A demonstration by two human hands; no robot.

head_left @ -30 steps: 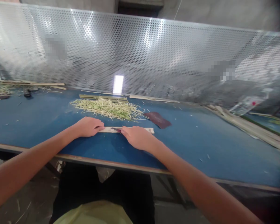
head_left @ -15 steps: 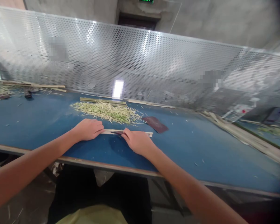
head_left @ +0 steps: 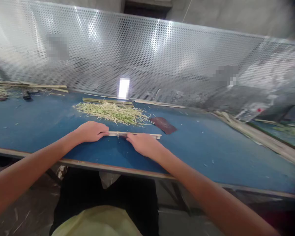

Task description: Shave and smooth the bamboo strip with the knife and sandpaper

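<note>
A pale bamboo strip (head_left: 151, 135) lies crosswise just above the blue table, between my two hands. My left hand (head_left: 92, 131) is closed on its left end, fingers pinched around it. Over its right half, my right hand (head_left: 142, 143) is closed with thumb and fingers pressed together. A small dark brown piece (head_left: 123, 135) sticks out of that grip against the strip; it looks like folded sandpaper, though most of it is hidden. Beyond the hands lies a heap of thin greenish-yellow bamboo slivers (head_left: 113, 112). A loose brown sandpaper sheet (head_left: 164, 125) rests to its right.
A perforated metal screen (head_left: 142, 59) runs along the back of the blue table (head_left: 226, 147). Long strips (head_left: 258, 134) and a clear plastic bottle (head_left: 253, 112) are at the right. More slivers (head_left: 0, 92) and a dark object (head_left: 26, 95) sit far left.
The whole view has tilted slightly downward. My right hand and the dark brown piece have shifted slightly along the strip; my left hand keeps its hold on the end.
</note>
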